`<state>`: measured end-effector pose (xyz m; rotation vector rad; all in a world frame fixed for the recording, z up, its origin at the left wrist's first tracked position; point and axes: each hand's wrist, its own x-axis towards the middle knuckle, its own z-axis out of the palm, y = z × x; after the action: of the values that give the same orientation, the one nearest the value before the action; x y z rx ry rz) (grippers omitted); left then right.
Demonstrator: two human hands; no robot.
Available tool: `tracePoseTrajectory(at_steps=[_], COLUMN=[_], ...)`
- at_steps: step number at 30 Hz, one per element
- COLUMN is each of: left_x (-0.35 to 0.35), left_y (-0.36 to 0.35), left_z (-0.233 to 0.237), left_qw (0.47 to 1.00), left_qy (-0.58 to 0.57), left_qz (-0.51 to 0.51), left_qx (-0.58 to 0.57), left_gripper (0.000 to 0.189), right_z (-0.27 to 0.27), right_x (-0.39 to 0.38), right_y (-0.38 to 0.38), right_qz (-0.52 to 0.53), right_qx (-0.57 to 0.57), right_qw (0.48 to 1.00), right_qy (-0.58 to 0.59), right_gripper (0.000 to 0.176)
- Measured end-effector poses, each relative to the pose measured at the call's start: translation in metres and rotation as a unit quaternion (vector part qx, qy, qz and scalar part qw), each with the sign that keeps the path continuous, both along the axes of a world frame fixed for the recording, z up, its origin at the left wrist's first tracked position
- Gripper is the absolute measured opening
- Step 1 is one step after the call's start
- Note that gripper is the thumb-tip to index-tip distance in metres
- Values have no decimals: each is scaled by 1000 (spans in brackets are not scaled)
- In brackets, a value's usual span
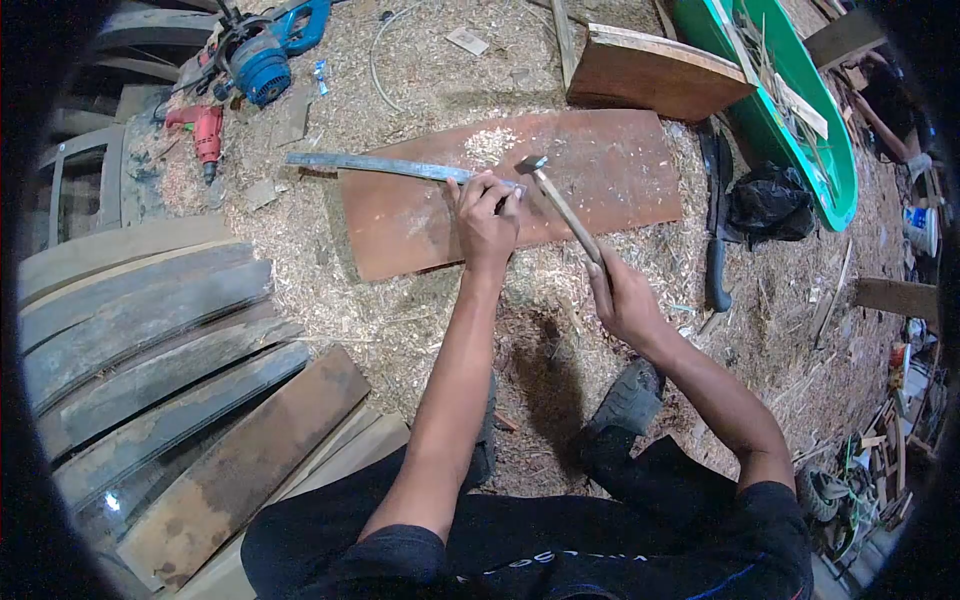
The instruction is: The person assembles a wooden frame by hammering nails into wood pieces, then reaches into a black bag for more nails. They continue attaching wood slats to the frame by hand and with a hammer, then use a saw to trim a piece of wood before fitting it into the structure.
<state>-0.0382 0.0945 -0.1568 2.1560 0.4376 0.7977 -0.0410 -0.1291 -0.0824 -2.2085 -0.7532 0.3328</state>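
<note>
My left hand (486, 212) rests on a reddish-brown wooden plank (600, 185) lying on the sawdust floor, fingers pinched at the end of a long grey metal strip (380, 167) that lies across the plank's upper left edge. Whether a nail sits under the fingers is too small to tell. My right hand (622, 295) grips the wooden handle of a hammer (560, 205). Its steel head hovers just right of my left fingers, above the strip.
Curved dark planks (170, 390) are stacked at the left. A blue power tool (262, 60) and a red drill (205, 130) lie at the top left. A thick curved block (650, 75) and a green wheelbarrow (810, 130) stand at the top right, a black bag (770, 205) beside it.
</note>
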Motion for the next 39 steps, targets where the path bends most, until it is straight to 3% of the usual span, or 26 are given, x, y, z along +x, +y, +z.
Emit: tracePoseTrajectory(at_steps=[6,9,12,15,16,19,22,25,26,29,32,35,38,39], left_x=[1,-1,-2,-3,-5,-6,9,27,29,36,37,39,38,38], left_y=[0,-1,1,4,8,24,34,37,36,36,36,35,36,36], left_z=[-1,0,4,16,15,22,28,27,26,20,19,18,14,15], left_qw=[1000,1000,999,999,997,988,981,982,985,989,990,991,992,993], left_qy=[-2,-1,36,44,58,98,117,117,101,67,81,101,89,86], left_qz=[8,3,-4,-20,-35,-79,-89,-73,-66,-52,-49,-41,-46,-50], left_qx=[12,6,24,9,34,91,124,126,125,125,106,73,71,65], left_gripper=[9,10,14,21,22,26,27,24,23,21,23,24,24,24], right_z=[3,0,4,8,6,16,1,9,15,4,12,18,-1,0], right_x=[1,1,2,4,5,8,4,3,3,3,12,11,11,12], right_y=[0,1,1,2,4,8,15,19,21,20,19,22,22,21], right_qz=[-9,-4,-16,-48,-51,-50,-31,-73,-73,-75,-46,-76,-54,-51], right_qx=[-55,21,-52,1,29,7,79,-17,6,41,-37,-1,92,59], right_qw=[997,999,997,996,998,997,995,989,989,995,995,994,993,997], right_qy=[49,-38,59,78,14,62,-52,127,131,44,79,82,-45,-19], right_gripper=[33,31,28,26,25,30,34,37,38,38,38,37,38,39])
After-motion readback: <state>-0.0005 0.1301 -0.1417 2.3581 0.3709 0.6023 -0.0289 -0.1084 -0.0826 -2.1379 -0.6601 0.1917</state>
